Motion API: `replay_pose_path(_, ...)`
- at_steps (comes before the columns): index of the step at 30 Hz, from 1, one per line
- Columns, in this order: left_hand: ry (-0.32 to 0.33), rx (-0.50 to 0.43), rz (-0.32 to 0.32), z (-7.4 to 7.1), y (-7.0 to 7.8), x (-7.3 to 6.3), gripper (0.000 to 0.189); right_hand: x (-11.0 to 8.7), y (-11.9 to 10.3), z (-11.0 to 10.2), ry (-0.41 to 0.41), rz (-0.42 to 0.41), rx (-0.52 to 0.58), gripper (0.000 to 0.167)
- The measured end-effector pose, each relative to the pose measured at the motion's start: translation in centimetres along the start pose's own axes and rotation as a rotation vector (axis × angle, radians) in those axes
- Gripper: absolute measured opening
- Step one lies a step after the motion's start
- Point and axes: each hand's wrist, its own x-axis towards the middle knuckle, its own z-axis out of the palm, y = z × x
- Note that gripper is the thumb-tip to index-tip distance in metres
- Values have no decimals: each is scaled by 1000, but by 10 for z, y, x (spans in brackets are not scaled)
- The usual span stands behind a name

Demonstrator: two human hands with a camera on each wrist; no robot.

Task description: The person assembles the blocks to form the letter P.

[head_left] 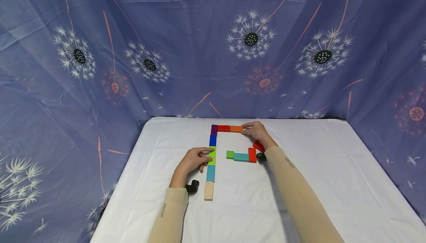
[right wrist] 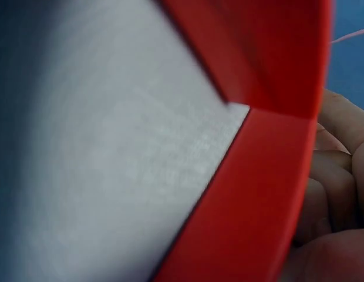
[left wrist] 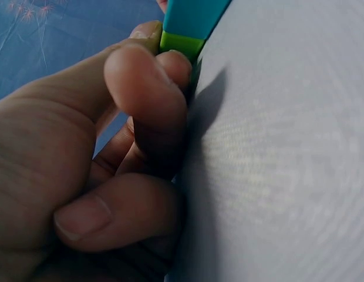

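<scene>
In the head view, a column of end-to-end wooden blocks runs down the table: purple (head_left: 214, 130), blue (head_left: 213, 140), lime green (head_left: 212, 155), light blue (head_left: 210, 173) and plain wood (head_left: 208, 190). My left hand (head_left: 193, 160) holds the lime green block with thumb and index finger; its other fingers curl beneath. From the purple block, a red block (head_left: 223, 128) and an orange block (head_left: 236, 129) extend rightward. At the orange block's right end, my right hand (head_left: 257, 132) pinches it between thumb and index finger.
Inside the angle lie a small green block (head_left: 230, 155), a teal block (head_left: 241, 157) and an upright-lying red block (head_left: 252, 155). Another red block (head_left: 258, 146) sits partly under the right wrist. A white cloth covers the table (head_left: 319, 184); a patterned blue curtain (head_left: 199, 50) hangs behind.
</scene>
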Motion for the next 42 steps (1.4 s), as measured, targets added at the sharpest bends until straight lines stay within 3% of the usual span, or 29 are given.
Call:
replay_pose_path(7,-1,0,10,1,0,2,41,-1,-1,-1,12,21,27,43)
replay_pose_path(14,-6,2,14,2,1,3,41,-5,-2,-4,13,50,42,54)
replay_pose_path(19,-7,2,21,2,2,3,41,-10,-7,-10,36,42,103,53)
replay_pose_path(29,2,6,2,0,1,1,41,-50,-33,-21,65,-54,145,61)
replay_pose_path(42,0,5,7,0,-1,2,41,-99,-44,-9,90,-116,286,60)
